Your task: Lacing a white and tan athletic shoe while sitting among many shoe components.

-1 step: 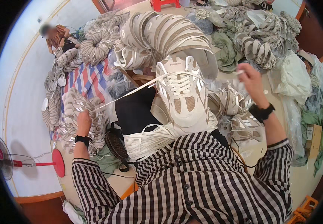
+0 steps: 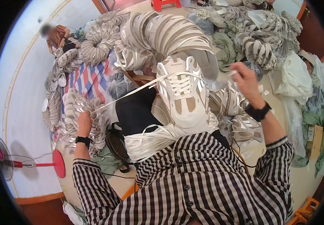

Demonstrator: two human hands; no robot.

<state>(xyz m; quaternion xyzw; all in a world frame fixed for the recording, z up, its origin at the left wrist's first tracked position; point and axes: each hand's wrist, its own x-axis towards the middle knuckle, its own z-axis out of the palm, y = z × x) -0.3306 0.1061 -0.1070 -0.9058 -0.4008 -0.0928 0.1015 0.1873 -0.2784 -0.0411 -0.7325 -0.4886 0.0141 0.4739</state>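
Observation:
In front of me, toe toward me, stands a beige and white shoe upper (image 2: 183,92) with white lacing zigzagging up its front. My left hand (image 2: 84,123) is closed on one end of a shoelace (image 2: 126,93), which runs taut from the upper's top out to the left. To the right of the upper, my right hand (image 2: 246,83) is raised with its fingers pinched. A small white bit shows at those fingertips, too small to name. A thick bundle of loose white laces (image 2: 147,144) lies against my lap, below the upper.
A curved stack of shoe uppers (image 2: 169,32) rises behind the laced one. More uppers (image 2: 81,112) are heaped beside my left hand, others (image 2: 240,108) to the right. A red-based fan (image 2: 59,164) stands at left. Another person (image 2: 59,37) sits at the far left.
My right hand has shifted a little to the left, closer to the upper. The left hand and the taut shoelace stay nearly where they were.

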